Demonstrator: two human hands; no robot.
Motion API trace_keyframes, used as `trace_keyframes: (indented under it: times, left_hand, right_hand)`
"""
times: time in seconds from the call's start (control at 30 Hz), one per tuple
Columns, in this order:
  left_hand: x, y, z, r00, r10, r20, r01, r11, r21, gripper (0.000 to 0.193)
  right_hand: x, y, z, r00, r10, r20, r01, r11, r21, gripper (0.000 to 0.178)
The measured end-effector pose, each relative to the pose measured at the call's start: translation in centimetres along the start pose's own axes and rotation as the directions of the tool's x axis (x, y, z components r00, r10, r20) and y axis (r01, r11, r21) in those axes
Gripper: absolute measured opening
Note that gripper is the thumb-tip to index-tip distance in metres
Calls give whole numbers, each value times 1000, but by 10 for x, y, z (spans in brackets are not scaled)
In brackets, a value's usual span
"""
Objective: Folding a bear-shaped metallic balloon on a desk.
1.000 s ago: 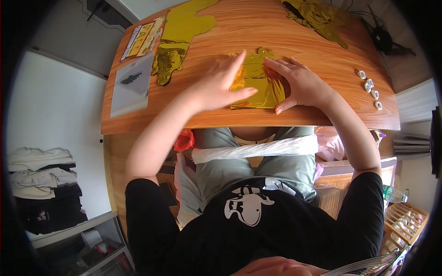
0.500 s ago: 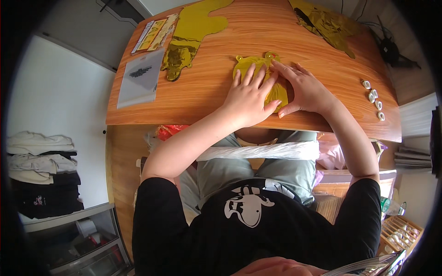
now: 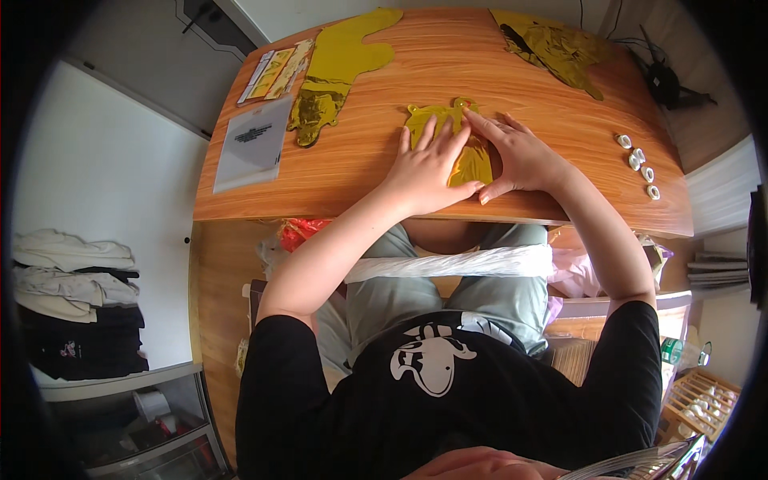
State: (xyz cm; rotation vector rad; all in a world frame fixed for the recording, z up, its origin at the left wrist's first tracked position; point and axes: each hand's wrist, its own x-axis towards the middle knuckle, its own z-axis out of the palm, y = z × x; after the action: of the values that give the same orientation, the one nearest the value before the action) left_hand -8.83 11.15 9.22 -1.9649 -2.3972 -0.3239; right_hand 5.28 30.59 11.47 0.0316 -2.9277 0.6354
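A small gold foil balloon (image 3: 474,166), deflated and flat, lies near the front edge of the wooden table. My left hand (image 3: 424,174) rests across its left and middle part, fingers spread, hiding much of it. On its right side lies my right hand (image 3: 524,156), fingers stretched and thumb apart; its fingertips touch the foil close to the left hand's fingers. Neither hand grips anything. Two small tabs stick out at the balloon's far edge.
Larger flat gold foil balloons lie at the far left (image 3: 344,52) and far right (image 3: 552,52). Printed cards (image 3: 272,74) and a clear plastic sleeve (image 3: 252,152) are at left. Several small white rolls (image 3: 625,142) and a black device (image 3: 662,78) are at right.
The whole view has shifted slightly. Both hands stay spread on the small gold balloon, and the left hand's fingers lie a little differently over it.
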Motion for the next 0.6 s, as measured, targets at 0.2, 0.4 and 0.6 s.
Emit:
trace_keyframes:
  times: [0.2, 0.4, 0.6]
  left_hand:
    - [-46, 10, -13, 953, 278, -118, -274, 960, 48, 84]
    - [-79, 11, -1, 924, 327, -201, -291, 938, 188, 45]
    - [-90, 2, -2, 881, 353, -316, -348, 935, 73, 36]
  right_hand:
    - [-12, -22, -12, 991, 55, 124, -43, 995, -95, 140]
    - [-34, -41, -9, 984, -9, 180, 29, 994, -107, 136]
    - [-55, -45, 13, 992, -123, 2, 121, 975, -189, 97]
